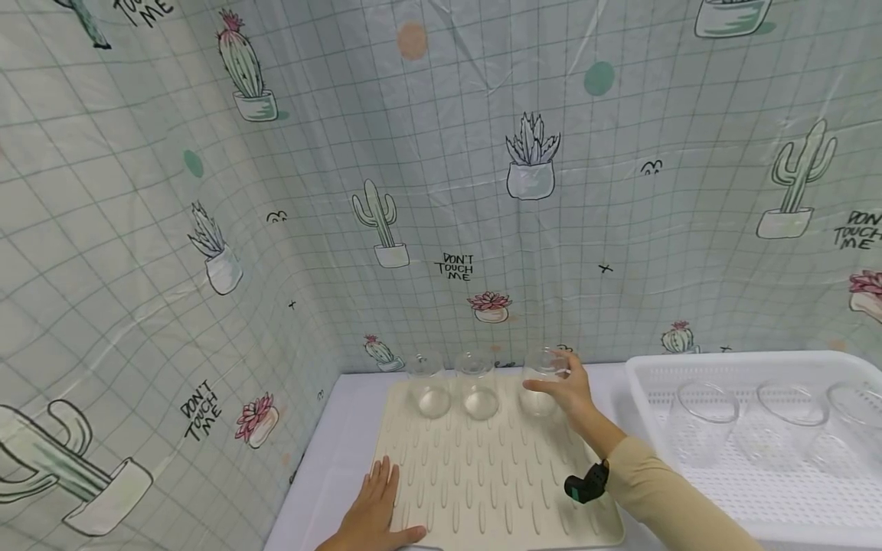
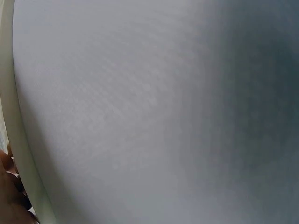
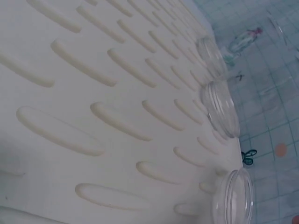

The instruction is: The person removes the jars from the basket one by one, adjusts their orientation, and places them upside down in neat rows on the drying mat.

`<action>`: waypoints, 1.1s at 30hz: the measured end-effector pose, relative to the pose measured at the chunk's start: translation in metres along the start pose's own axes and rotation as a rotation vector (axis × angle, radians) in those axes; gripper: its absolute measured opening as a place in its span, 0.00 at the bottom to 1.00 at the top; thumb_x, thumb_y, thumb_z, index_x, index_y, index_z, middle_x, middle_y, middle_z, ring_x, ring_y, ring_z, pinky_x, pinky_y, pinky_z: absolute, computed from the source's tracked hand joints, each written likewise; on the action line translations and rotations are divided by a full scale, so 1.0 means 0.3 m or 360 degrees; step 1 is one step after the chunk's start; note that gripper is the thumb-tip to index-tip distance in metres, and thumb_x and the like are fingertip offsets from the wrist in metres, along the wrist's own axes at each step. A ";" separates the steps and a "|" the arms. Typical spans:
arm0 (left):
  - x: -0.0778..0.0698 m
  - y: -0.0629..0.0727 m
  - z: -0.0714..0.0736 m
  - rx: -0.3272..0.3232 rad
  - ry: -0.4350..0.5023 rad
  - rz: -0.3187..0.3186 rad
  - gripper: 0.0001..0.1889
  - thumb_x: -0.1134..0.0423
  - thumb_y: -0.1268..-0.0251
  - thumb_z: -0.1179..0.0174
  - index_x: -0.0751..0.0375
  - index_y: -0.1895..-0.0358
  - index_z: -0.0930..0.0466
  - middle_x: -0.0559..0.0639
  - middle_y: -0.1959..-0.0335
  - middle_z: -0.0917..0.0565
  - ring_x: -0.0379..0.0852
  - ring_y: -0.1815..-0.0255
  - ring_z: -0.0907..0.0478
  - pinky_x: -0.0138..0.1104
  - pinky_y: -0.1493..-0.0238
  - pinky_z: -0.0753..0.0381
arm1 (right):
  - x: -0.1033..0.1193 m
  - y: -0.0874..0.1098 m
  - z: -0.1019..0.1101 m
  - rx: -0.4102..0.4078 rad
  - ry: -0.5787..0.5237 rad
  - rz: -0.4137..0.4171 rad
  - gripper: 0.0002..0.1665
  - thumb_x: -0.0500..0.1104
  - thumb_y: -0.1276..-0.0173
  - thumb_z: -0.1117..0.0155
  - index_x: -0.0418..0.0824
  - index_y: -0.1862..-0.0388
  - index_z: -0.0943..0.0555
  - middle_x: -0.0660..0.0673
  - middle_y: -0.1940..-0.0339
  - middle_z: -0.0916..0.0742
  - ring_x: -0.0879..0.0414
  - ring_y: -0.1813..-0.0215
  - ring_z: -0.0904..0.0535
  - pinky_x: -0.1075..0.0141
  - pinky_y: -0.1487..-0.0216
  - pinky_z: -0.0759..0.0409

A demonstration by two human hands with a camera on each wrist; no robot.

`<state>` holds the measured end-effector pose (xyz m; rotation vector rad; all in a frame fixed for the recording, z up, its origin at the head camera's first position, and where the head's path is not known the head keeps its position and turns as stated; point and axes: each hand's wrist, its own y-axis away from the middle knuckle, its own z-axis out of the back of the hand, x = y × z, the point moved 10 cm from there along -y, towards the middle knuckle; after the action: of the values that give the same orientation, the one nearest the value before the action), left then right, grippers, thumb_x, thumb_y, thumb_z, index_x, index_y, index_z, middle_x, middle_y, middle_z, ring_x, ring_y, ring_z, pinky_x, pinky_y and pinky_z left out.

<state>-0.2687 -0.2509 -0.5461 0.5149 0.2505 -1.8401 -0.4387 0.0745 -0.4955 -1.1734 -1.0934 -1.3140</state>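
On the head view, I have the right hand (image 1: 573,390) pinching the right glass (image 1: 540,402) between curved thumb and fingers, upright at the far edge of the mat (image 1: 482,474). The middle glass (image 1: 477,389) and left glass (image 1: 430,389) stand on the mat in the same row, near each other. I see the left hand (image 1: 374,505) lying flat, fingers straight, on the mat's near left side. To the right is a white basket (image 1: 737,358) with three more glasses (image 1: 704,425) in it. A cactus-print curtain (image 1: 441,161) hangs behind.

On the left wrist, I get mostly blurred pale cloth, with fingers at the lower left; their grip I cannot tell from here.

On the right wrist, I see the ridged mat and the row of three glasses along its edge.
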 end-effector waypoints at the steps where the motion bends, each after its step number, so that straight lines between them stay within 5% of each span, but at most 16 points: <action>1: 0.000 0.000 0.000 0.0000 -0.0005 -0.0002 0.58 0.35 0.40 0.37 0.84 0.27 0.51 0.81 0.25 0.56 0.76 0.24 0.59 0.65 0.29 0.54 | 0.000 0.001 -0.003 0.0004 0.0001 -0.0001 0.50 0.35 0.44 0.22 0.38 0.25 0.38 0.32 0.34 0.32 0.36 0.32 0.38 0.46 0.41 0.29; 23: 0.000 0.002 -0.001 -0.0002 -0.0012 -0.0015 0.58 0.34 0.40 0.39 0.84 0.27 0.52 0.81 0.25 0.56 0.76 0.24 0.59 0.65 0.30 0.54 | 0.027 0.001 -0.040 0.0213 0.0143 -0.0005 0.59 0.38 0.46 0.19 0.37 0.22 0.45 0.26 0.27 0.39 0.31 0.26 0.46 0.37 0.32 0.38; 33: -0.006 0.003 0.002 0.0003 -0.0045 0.0003 0.58 0.35 0.39 0.37 0.84 0.27 0.51 0.81 0.25 0.56 0.75 0.24 0.59 0.64 0.29 0.55 | 0.163 0.026 0.004 0.0276 0.0191 0.0034 0.61 0.47 0.38 0.24 0.35 0.20 0.54 0.30 0.24 0.40 0.34 0.24 0.47 0.40 0.30 0.39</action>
<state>-0.2676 -0.2500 -0.5448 0.4895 0.2293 -1.8448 -0.4313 0.0696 -0.4468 -0.9639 -1.0811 -1.2308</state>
